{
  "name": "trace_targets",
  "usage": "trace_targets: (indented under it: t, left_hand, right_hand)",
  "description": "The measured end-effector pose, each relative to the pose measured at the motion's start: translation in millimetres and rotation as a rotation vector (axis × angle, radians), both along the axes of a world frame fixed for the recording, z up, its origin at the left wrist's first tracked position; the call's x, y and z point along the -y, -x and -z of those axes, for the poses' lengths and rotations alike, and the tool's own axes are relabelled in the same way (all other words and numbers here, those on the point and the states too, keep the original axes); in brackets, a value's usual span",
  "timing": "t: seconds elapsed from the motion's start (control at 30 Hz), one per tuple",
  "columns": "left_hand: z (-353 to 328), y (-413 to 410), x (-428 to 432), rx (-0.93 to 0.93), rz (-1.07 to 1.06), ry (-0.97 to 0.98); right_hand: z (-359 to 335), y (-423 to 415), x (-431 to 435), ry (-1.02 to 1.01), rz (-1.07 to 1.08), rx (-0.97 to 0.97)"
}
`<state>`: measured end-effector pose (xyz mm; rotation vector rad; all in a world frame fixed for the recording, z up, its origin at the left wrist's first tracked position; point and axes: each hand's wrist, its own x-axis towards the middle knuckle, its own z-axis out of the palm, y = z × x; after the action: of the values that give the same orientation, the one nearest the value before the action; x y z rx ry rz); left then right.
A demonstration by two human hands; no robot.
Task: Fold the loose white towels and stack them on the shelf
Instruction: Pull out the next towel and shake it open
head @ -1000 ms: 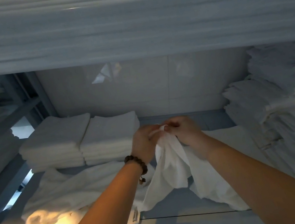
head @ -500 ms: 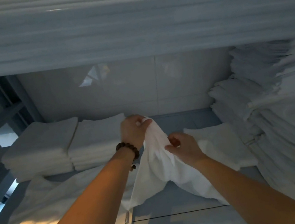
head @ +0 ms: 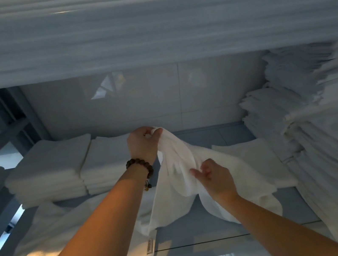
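Note:
A loose white towel (head: 174,191) hangs above the grey shelf (head: 202,227). My left hand (head: 143,144), with a bead bracelet on its wrist, grips the towel's top corner and holds it up. Lower and to the right, my right hand (head: 213,178) pinches the towel's edge with thumb and fingers. Another loose towel (head: 54,234) lies crumpled on the shelf at the left, partly under my left forearm. A third loose towel (head: 252,163) lies spread flat behind my right hand. Two stacks of folded towels (head: 54,167) stand at the shelf's back left.
A tall pile of white linen (head: 319,125) fills the right side. An upper shelf loaded with folded linen (head: 145,20) hangs overhead. Grey metal uprights (head: 17,122) frame the left. A tiled wall (head: 147,100) closes the back.
My hands were together at the towel's top. The right hand has slid down along the edge while the left keeps the corner raised, and the towel has spread between them.

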<state>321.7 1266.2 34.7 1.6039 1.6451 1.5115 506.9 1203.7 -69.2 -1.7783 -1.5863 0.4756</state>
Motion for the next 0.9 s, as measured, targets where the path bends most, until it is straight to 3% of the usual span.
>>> trace_targets:
  t: [0.47, 0.6, 0.9]
  left_hand:
    - [-3, 10, 8, 0.041, 0.054, -0.044]
    - [1, 17, 10, 0.023, 0.069, -0.038]
    - [27, 61, 5, 0.123, -0.154, 0.081]
  right_hand:
    - [4, 21, -15, -0.029, 0.081, -0.065]
    - [6, 24, -21, 0.005, 0.056, 0.089]
    - [15, -22, -17, 0.032, 0.114, 0.123]
